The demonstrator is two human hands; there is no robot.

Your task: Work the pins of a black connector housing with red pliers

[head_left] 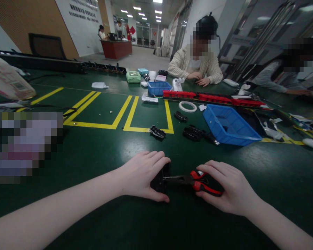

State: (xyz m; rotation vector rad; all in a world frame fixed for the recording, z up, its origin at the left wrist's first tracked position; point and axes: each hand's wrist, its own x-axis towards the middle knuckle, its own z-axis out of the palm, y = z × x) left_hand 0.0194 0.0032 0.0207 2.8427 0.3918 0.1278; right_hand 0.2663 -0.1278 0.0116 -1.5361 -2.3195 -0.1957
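Note:
My left hand point(143, 175) is curled over a small black plastic part point(160, 180) and holds it down on the green table point(99, 152). My right hand point(226, 187) grips the red and black handles of a pair of pliers point(195, 181). The pliers' dark jaws reach left and meet the black part. Both hands rest low on the table, close to me.
More black parts point(158, 132) point(193, 133) lie beyond my hands, beside a blue bin point(231, 125). Farther back are a white tape ring point(187, 106), a second blue bin point(159, 88) and red strips point(214, 97). Two people sit at the table's far side.

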